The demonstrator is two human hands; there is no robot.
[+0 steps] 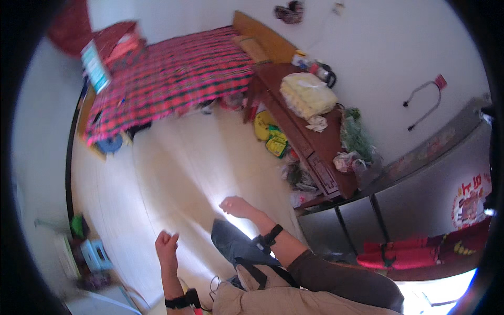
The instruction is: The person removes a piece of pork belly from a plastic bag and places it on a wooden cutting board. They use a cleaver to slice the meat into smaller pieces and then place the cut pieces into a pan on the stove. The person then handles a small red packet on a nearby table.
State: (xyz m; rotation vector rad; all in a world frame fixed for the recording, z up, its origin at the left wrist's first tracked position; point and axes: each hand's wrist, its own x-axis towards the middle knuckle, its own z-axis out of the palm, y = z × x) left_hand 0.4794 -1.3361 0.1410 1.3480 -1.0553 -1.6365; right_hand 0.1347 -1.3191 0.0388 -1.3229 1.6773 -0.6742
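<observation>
My left hand (167, 249) is held out over the pale floor (165, 189) with its fingers curled in, and nothing shows in it. Also above the floor, farther forward, my right hand (237, 207) is loosely curled, with no object visible in it. Neither hand touches anything. Black straps circle both wrists, the left strap (183, 300) and the right strap (268, 239) each carrying a small dark device. Below my right hand, a dark trouser leg (232, 240) shows beneath my beige garment (260, 295).
A bed with a red checked cover (189, 67) stands ahead. On the right, a brown wooden table (283, 90) carries a yellow folded bundle (307, 92) and plastic bags (356, 138). Nearer stands a grey refrigerator (425, 193). A light blue plastic stool (95, 255) is at left.
</observation>
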